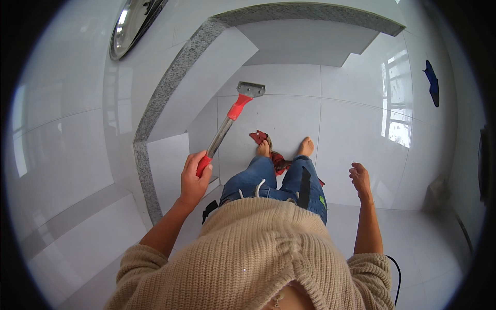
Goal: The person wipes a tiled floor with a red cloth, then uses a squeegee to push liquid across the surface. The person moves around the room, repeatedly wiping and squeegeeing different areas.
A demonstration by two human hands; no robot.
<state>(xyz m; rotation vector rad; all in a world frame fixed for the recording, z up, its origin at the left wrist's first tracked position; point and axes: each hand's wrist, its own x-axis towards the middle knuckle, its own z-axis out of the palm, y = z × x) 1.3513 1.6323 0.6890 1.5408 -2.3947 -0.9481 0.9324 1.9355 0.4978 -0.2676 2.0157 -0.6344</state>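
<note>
My left hand (195, 180) is closed round the lower red grip of a long-handled scraper (223, 133). The tool has a metal shaft, a red neck and a wide metal blade holder pointing away from me, up over the pale floor tiles. Out to the right, my right hand (360, 180) hangs over the floor with its fingers partly curled; whether it pinches something tiny at its fingertips cannot be made out. A crumpled dark red cloth (279, 162) lies on the floor at my bare feet, partly hidden by my left foot and legs.
A granite-edged ledge (174, 73) with white panels bends round the left and far side. An oval metal-rimmed object (130, 29) is at upper left. A blue object (432, 83) lies at far right. A black cable (398, 275) hangs beside my right sleeve.
</note>
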